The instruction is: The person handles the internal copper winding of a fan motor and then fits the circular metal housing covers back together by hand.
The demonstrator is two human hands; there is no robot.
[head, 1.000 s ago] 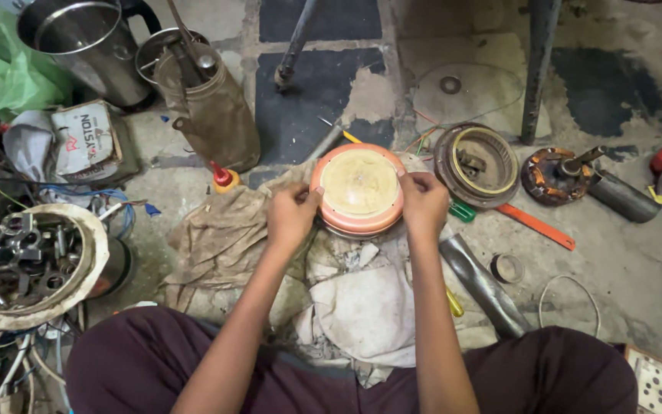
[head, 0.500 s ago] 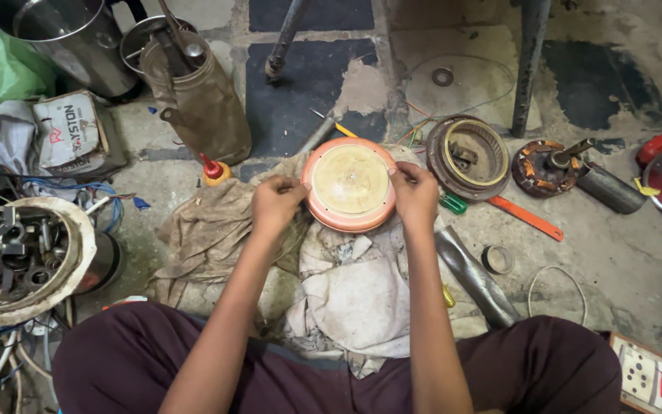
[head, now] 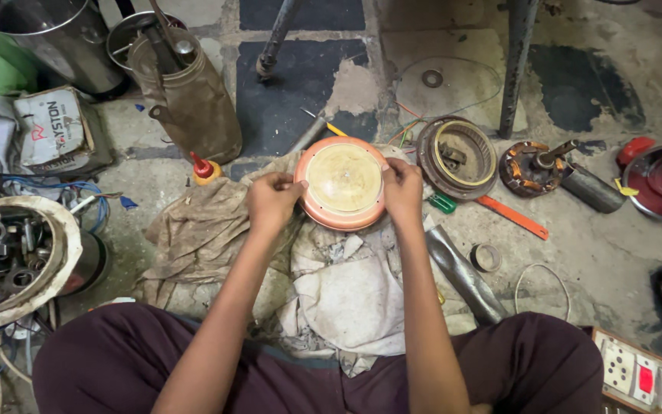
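Note:
A round orange cover with a cream-coloured middle (head: 344, 182) rests on dirty rags (head: 346, 291) on the floor in front of me. My left hand (head: 271, 201) grips its left rim with curled fingers. On the opposite rim sits my right hand (head: 401, 188), fingers closed over the edge. Both forearms reach forward from my lap.
A ring-shaped motor stator (head: 457, 157) and a wound rotor with shaft (head: 534, 165) lie right of the cover, with an orange strip (head: 511, 217) and a metal tube (head: 461, 272). A brown can (head: 189, 96), steel pot (head: 36, 34), parts bowl (head: 9, 261) and switchboard (head: 641, 372) surround me.
The view has shifted slightly. Both hands have stayed on the cover's rim, and the cover keeps its place on the rags.

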